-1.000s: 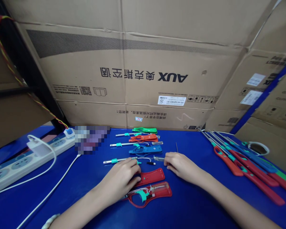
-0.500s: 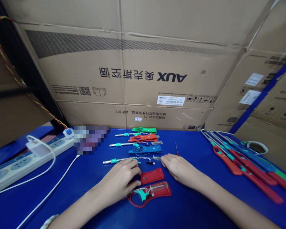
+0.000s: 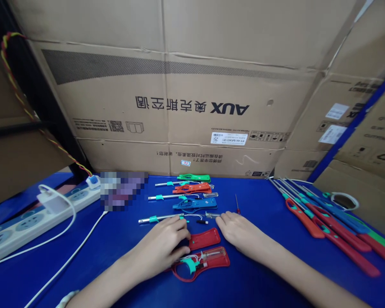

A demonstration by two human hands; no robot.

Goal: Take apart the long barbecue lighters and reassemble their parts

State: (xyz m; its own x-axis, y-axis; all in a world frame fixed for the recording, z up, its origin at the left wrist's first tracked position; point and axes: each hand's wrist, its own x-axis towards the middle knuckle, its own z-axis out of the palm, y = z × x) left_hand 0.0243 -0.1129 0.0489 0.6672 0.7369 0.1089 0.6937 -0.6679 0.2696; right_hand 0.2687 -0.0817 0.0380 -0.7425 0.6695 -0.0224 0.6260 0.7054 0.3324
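My left hand [image 3: 167, 239] rests with curled fingers over the left end of a red handle half [image 3: 207, 239]; what lies under its fingertips is hidden. My right hand [image 3: 232, 229] has its fingertips pinched at the end of a small clear fuel tank [image 3: 211, 215]. In line with the tank lie a metal lighter tube [image 3: 162, 217] with teal clips, white wires and a black igniter piece [image 3: 202, 222]. Nearest me is another red handle half [image 3: 224, 259] holding a clear tank, wires and a teal trigger [image 3: 190, 264].
Farther back lie disassembled lighters with blue [image 3: 199, 204], orange [image 3: 195, 188] and green [image 3: 195, 178] handles. A small screwdriver [image 3: 238, 206] is beyond my right hand. Long lighters [image 3: 336, 231] are grouped at right. A power strip [image 3: 22, 224] with cables is at left; cardboard [image 3: 192, 77] stands behind.
The view has shifted slightly, with the scene a little lower in the picture. My right hand has moved very slightly; both hands otherwise stay in place.
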